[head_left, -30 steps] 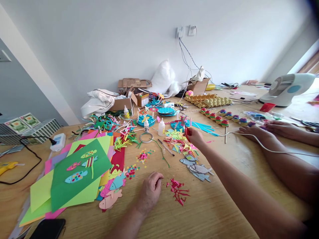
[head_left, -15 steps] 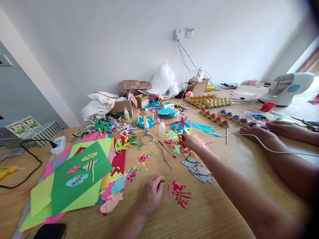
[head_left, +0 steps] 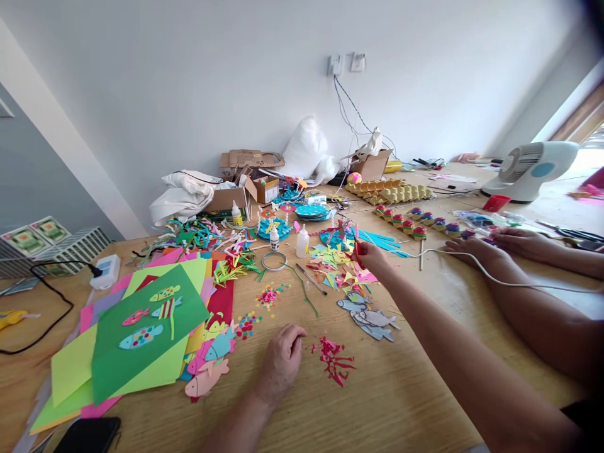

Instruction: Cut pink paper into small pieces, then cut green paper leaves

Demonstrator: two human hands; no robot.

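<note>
My left hand (head_left: 283, 357) rests on the wooden table with its fingers curled closed, and nothing shows in it. Just right of it lies a small heap of red paper scraps (head_left: 336, 362). My right hand (head_left: 371, 259) is stretched forward, closed round the red handles of what look like scissors (head_left: 357, 253), partly hidden by the fingers. Beneath and left of that hand spread yellow, green and orange paper offcuts (head_left: 329, 259). Grey and blue fish cutouts (head_left: 370, 316) lie nearer me. On the left, decorated paper fish (head_left: 141, 337) sit on a green sheet (head_left: 116, 365).
Another person's hands (head_left: 481, 251) rest at the right, near painted egg-carton strips (head_left: 401, 221). A white cable (head_left: 491, 269) crosses there. Glue bottles (head_left: 302, 241), a tape ring (head_left: 274, 262) and a pen (head_left: 312, 280) stand or lie mid-table. A fan (head_left: 528, 170) stands at back right.
My right hand has lifted slightly and drawn back from the paper offcuts, bringing the red-handled scissors into clearer view. My left hand keeps its place by the red scraps. The view has shifted slightly.
</note>
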